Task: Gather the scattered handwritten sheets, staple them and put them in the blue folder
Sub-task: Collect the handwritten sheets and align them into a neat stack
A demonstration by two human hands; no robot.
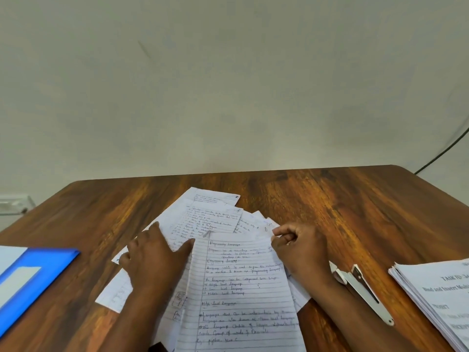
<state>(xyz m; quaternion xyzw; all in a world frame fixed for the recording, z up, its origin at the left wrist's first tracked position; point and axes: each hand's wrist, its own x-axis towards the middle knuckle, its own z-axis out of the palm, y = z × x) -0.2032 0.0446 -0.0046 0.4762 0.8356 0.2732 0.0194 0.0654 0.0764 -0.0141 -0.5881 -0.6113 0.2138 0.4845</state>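
Observation:
Several handwritten lined sheets (215,217) lie fanned and overlapping in the middle of the wooden table (342,199). The largest top sheet (243,295) lies nearest me. My left hand (154,257) rests flat on the sheets at the left, fingers spread. My right hand (302,247) pinches the upper right corner of the top sheet between thumb and curled fingers. A blue folder (35,278) with a white label lies at the left edge. A white stapler (363,288) lies just right of my right wrist.
A stack of printed sheets (436,295) sits at the right edge of the table. A pale wall stands behind the table, with a dark cable (446,148) at the far right.

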